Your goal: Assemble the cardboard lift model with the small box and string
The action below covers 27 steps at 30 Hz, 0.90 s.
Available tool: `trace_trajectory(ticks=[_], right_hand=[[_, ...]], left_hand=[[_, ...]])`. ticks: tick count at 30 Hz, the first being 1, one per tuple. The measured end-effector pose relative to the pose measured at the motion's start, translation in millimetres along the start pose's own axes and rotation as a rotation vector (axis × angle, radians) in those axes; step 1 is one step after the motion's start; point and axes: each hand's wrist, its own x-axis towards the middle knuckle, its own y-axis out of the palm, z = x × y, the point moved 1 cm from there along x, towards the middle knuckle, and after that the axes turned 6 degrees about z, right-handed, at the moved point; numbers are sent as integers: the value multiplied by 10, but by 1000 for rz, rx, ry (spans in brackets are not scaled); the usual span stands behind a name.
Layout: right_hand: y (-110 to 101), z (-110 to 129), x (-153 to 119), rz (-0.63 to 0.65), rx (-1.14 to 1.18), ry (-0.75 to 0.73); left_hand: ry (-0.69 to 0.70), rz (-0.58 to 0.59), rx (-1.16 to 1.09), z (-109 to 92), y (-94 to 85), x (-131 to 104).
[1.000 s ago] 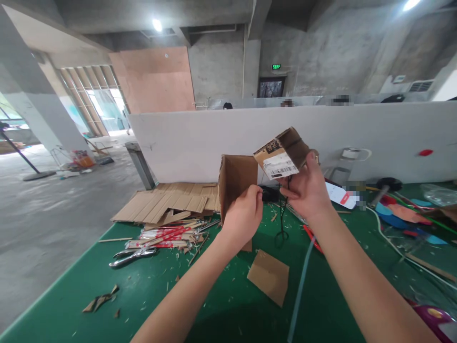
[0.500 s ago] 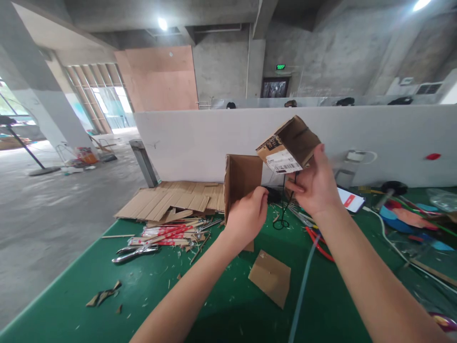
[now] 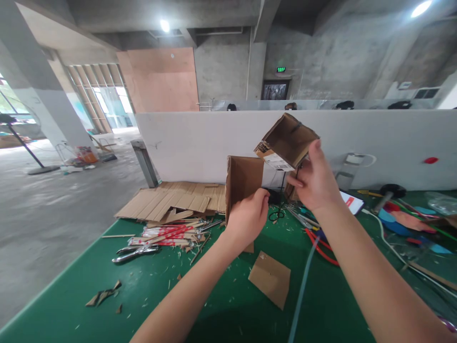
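My left hand [image 3: 249,212] is closed at the lower part of a bent piece of brown cardboard [image 3: 246,175], which stands upright with a fold along its left side. Higher and to the right, my right hand [image 3: 314,178] grips a small open cardboard box [image 3: 291,138] by its right side, thumb on the rim. The box is tilted, its hollow side facing me, and a white printed label [image 3: 277,162] shows on its lower flap. Below it hangs a thin black cord [image 3: 282,190] with a looped end. My left fingertips are partly hidden.
On the green table [image 3: 193,305] lie a flat cardboard cutout [image 3: 270,279], metal pliers [image 3: 135,252], wooden sticks in red-and-clear wrappers [image 3: 164,234] and corrugated sheets [image 3: 171,200]. A phone [image 3: 352,202], cables and tools crowd the right. A white partition [image 3: 185,143] stands behind.
My right hand has turned the small box and shifted it slightly left, so more of its inside shows and less of the label. My left hand and its cardboard stay nearly still.
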Motion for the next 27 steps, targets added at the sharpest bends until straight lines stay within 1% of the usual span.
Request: trace_trajectory(ticks=[12,17,23,27], right_hand=[[0,21,17,-8,-117,-47],[-10,21,17,6,-131,-45],[14,29,4,-17,-99,-51],[37,43,-15,3,-141,-93]], left_hand=[[7,-7,0,9,1,-19],[13,-5,14,7,-8,-26],[29,-24,14,21,12,-26],[35,-24,7,26,8,-24]])
